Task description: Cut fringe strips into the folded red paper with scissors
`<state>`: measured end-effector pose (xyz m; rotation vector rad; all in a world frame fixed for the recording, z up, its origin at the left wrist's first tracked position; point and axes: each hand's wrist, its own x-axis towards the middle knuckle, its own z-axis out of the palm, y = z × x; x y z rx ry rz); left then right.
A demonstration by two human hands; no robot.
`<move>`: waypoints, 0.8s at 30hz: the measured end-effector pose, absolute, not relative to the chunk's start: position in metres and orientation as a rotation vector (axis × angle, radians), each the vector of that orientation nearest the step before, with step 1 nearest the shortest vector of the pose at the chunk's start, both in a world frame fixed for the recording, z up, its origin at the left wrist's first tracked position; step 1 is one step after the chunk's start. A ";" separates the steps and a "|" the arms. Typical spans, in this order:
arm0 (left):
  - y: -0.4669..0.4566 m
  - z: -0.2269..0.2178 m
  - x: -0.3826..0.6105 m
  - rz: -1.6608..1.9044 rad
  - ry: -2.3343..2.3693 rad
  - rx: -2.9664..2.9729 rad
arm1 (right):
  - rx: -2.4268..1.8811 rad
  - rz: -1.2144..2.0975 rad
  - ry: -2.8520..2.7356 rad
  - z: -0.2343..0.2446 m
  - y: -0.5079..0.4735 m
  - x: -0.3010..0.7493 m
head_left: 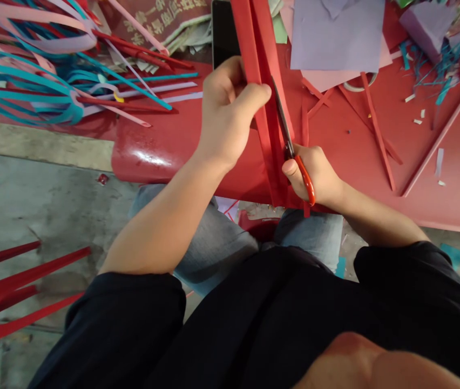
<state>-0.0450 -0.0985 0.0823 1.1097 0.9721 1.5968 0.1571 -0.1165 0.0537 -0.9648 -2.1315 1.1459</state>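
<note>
On the left of the table (335,154) lie looped paper strips (23,92). The left hand (230,113) pinches long red paper (268,127), which stretches to the near edge. The right hand (321,175) is closed around orange-handled scissors (289,146), blades along this paper. Further right, 1 pink stick (440,138) lies slanted towards the near edge.

Red paper (269,135) runs past the top edge, partly hiding a dark phone (224,35)
</note>
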 end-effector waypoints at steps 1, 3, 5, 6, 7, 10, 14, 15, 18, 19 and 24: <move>-0.096 0.082 -0.047 1.611 0.979 1.122 | -0.949 1.150 -2.139 0.053 -0.116 0.157; -0.090 0.079 -0.051 1.641 0.986 1.187 | -0.890 1.147 -2.154 0.053 -0.116 0.157; -0.086 0.074 -0.052 1.688 1.012 1.256 | -0.819 1.153 -2.158 0.053 -0.115 0.156; -0.085 0.071 -0.052 1.703 1.029 1.284 | -0.792 1.167 -2.156 0.053 -0.114 0.156; -0.084 0.069 -0.051 1.713 1.050 1.302 | -0.773 1.189 -2.153 0.053 -0.114 0.156; -0.085 0.064 -0.048 1.704 1.085 1.314 | -0.766 1.221 -2.163 0.054 -0.113 0.155; -0.089 0.061 -0.044 1.629 1.131 1.319 | -0.763 1.166 -2.199 0.056 -0.115 0.155; -0.091 0.061 -0.043 1.610 1.146 1.315 | -0.770 1.140 -2.204 0.056 -0.115 0.156; -0.097 0.063 -0.041 1.531 1.168 1.283 | -0.810 1.096 -2.201 0.057 -0.115 0.156; -0.100 0.064 -0.041 1.507 1.168 1.276 | -0.818 1.098 -2.194 0.057 -0.115 0.156; -0.104 0.065 -0.035 1.546 1.216 1.331 | -0.847 1.101 -2.169 0.057 -0.114 0.157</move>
